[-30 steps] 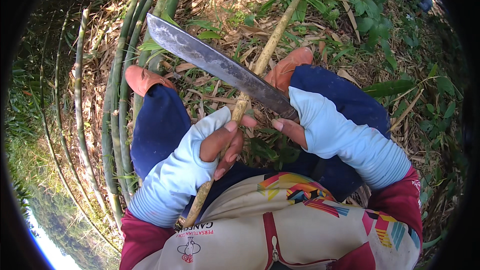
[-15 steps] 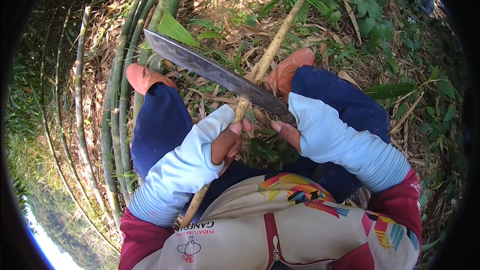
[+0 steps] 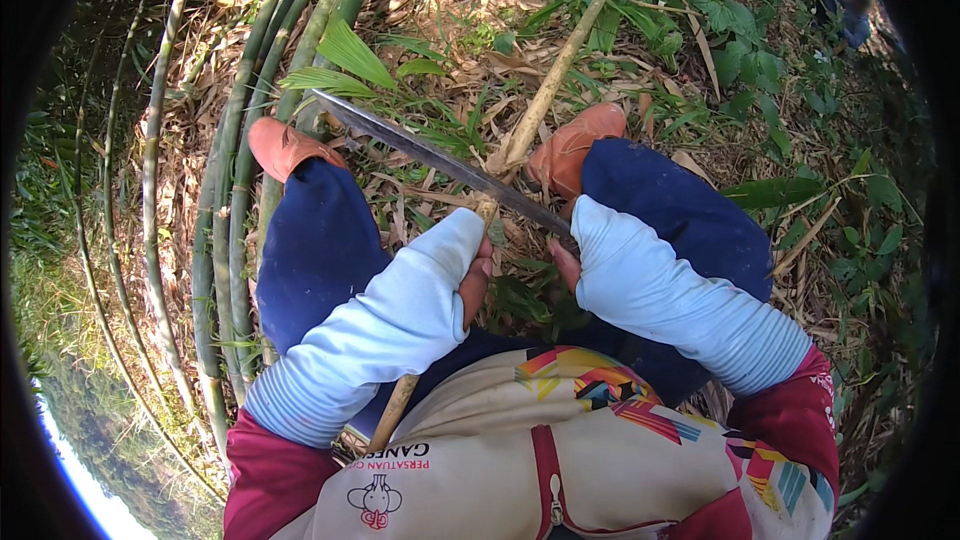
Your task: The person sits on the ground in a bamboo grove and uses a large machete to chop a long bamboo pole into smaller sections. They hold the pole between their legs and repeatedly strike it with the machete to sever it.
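Note:
My left hand (image 3: 472,285), in a light blue sleeve, is closed round a long tan stick (image 3: 545,100). The stick slants from my lap up and away to the far right, with its near end against my jacket. In my right hand (image 3: 568,262) is a machete (image 3: 430,153); its handle is hidden by the hand and the blue sleeve. The dark blade points to the far left and crosses over the stick just beyond my left hand, turned so that its narrow edge shows. Most fingers of both hands are hidden.
Orange-brown shoes (image 3: 575,145) and blue trouser legs (image 3: 310,250) flank the stick. Several green bamboo poles (image 3: 245,170) lie or lean along my left. Dry leaves (image 3: 450,0) and low green plants (image 3: 740,30) cover the ground. Another person (image 3: 850,15) is blurred at the far right.
The machete blade has turned from showing its flat side to showing its narrow edge, and its tip is slightly lower. My left hand has rolled over on the stick, hiding the thumb.

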Motion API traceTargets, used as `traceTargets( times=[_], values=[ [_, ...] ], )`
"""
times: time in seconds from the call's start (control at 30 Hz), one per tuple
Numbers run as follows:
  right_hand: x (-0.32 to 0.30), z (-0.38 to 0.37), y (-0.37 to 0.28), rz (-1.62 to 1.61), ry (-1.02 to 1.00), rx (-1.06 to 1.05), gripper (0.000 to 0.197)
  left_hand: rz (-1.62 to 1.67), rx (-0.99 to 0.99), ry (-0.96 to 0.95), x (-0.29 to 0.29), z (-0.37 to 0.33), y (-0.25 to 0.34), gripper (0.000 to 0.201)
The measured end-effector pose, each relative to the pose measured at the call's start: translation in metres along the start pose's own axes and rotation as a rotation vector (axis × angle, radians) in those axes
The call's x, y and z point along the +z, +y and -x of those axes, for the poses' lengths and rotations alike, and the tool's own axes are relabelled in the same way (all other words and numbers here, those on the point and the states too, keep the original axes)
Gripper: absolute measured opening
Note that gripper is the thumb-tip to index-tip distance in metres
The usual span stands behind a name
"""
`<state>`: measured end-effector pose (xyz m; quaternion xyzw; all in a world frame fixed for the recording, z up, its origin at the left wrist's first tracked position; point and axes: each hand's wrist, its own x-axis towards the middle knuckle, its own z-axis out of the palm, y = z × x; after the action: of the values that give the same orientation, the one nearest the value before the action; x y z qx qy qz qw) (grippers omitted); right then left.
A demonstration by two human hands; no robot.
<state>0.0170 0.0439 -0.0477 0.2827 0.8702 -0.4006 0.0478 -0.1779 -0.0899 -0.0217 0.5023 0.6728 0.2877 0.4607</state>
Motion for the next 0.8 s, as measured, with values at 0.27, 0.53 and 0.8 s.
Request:
traceTargets(
  times=[0.27, 0.53, 0.8],
  values=[
    [-0.004, -0.024, -0.011, -0.011, -0.160, 0.012, 0.023, 0.131, -0.159, 0.029, 0.012, 0.002, -0.011, 0.015],
    [-0.019, -0.046, -0.023, -0.113, -0.382, 0.091, 0.023, -0.003, -0.183, -0.036, 0.023, 0.004, -0.029, 0.012],
    [-0.027, -0.050, 0.006, -0.934, -0.396, 0.240, 0.022, 0.391, -0.388, -0.007, 0.024, -0.007, -0.017, 0.028]
  ],
)
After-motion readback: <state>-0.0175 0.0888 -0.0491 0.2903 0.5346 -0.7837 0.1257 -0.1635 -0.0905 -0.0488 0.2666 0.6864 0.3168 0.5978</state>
